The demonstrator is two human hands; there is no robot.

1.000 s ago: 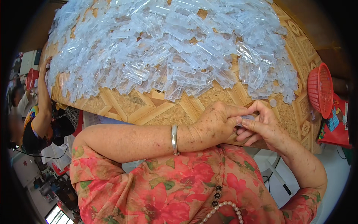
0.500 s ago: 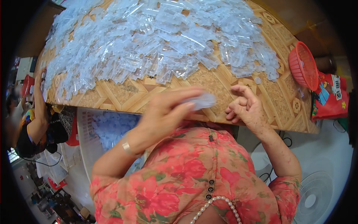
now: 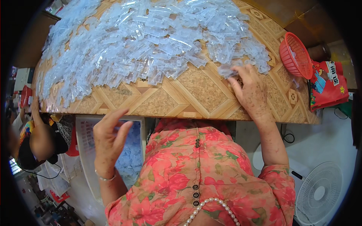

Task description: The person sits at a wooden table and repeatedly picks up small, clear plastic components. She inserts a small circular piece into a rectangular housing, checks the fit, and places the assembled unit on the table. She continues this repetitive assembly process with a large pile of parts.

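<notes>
My left hand (image 3: pixel 111 137) is over the white plastic crate (image 3: pixel 85 150), left of my body. Its fingers are apart and nothing shows in them. Loose clear bluish plastic pieces (image 3: pixel 129 156) lie inside that crate. At the lower right edge of the pile on the table, my right hand (image 3: pixel 249 90) has its thumb and fingertips closed around a clear plastic piece (image 3: pixel 226 71). The fingers partly hide this piece. Many flat, clear plastic pieces (image 3: pixel 124 52) are spread in a wide heap across the table.
The wood-patterned table (image 3: pixel 188 92) has its near edge against my body. A red plastic basket (image 3: pixel 296 56) and a red printed bag (image 3: pixel 328 84) are at the right. A white fan (image 3: pixel 319 192) stands low right. Another person's arm (image 3: pixel 39 132) is at far left.
My left hand has moved left and down over the crate, and the clear piece it held is gone from it. My right hand has reached forward to the pile's edge.
</notes>
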